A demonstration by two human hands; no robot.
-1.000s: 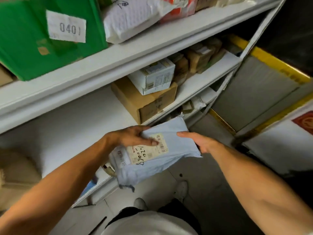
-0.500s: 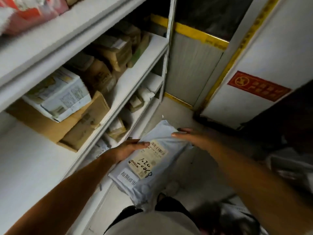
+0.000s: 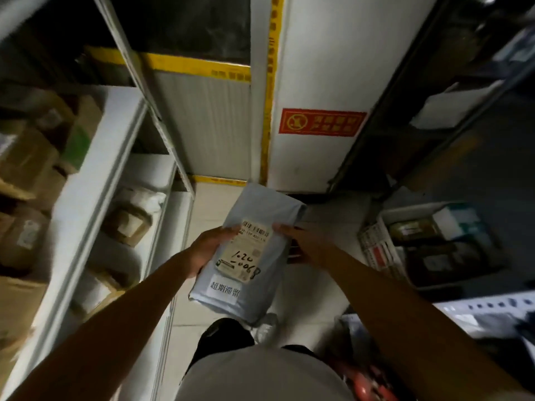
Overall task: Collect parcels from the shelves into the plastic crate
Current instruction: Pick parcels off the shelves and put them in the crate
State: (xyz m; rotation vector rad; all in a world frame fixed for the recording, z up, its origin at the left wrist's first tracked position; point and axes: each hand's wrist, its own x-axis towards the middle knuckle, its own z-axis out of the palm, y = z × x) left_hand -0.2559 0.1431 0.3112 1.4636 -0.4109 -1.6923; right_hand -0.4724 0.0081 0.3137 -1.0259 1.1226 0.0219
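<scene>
We hold a grey parcel [image 3: 249, 256] in both hands over the aisle floor [image 3: 214, 204], dead centre in view. Our left hand [image 3: 207, 250] grips its edge at 9 o'clock, thumb curled over the top beside the label [image 3: 246, 250]; our right hand [image 3: 301, 241] grips the opposite edge at 3 o'clock, fingers reaching onto the label's corner — the hands apart, the parcel between them. White shelves [image 3: 86, 198] with brown boxes [image 3: 26, 157] run from 8 to 10 o'clock. A white crate [image 3: 376, 244] holding parcels sits at 3 o'clock, well apart from ours. A red sign [image 3: 321, 122] shows on the wall at 1 o'clock.
</scene>
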